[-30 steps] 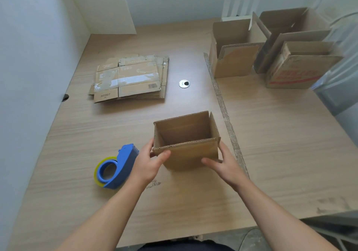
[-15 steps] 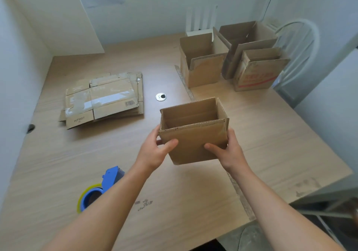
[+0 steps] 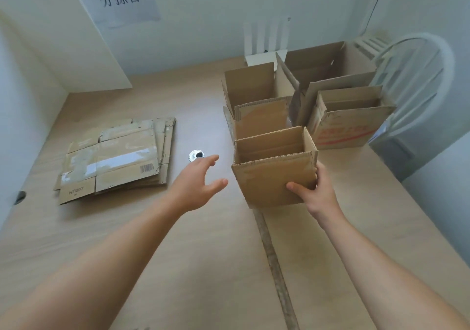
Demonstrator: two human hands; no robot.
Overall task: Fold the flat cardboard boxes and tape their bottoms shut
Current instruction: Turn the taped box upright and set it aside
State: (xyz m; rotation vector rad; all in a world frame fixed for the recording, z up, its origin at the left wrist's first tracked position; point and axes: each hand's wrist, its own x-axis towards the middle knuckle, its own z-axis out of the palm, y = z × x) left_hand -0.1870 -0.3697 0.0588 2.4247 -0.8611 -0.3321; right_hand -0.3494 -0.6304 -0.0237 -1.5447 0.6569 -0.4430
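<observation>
A small folded cardboard box [image 3: 269,177], open at the top, is upright at the middle right of the wooden table [image 3: 203,266]. My right hand [image 3: 314,194] grips its near right corner, thumb on the front face. To the left of the box my left hand [image 3: 195,184] hovers with fingers spread, holding nothing. A stack of flat cardboard boxes [image 3: 114,161] lies at the left of the table. The tape dispenser is out of view.
Three folded boxes stand behind the held one: one [image 3: 256,100] just beyond it, a larger one [image 3: 328,67] at the back, and one with red print [image 3: 348,118] at the right. A white chair [image 3: 417,80] stands past the table's right edge. A round metal grommet [image 3: 196,155] sits mid-table.
The box has moved forward and right toward the folded boxes. My left hand has let go of it and opened. The view has turned up and the tape dispenser has left the frame.
</observation>
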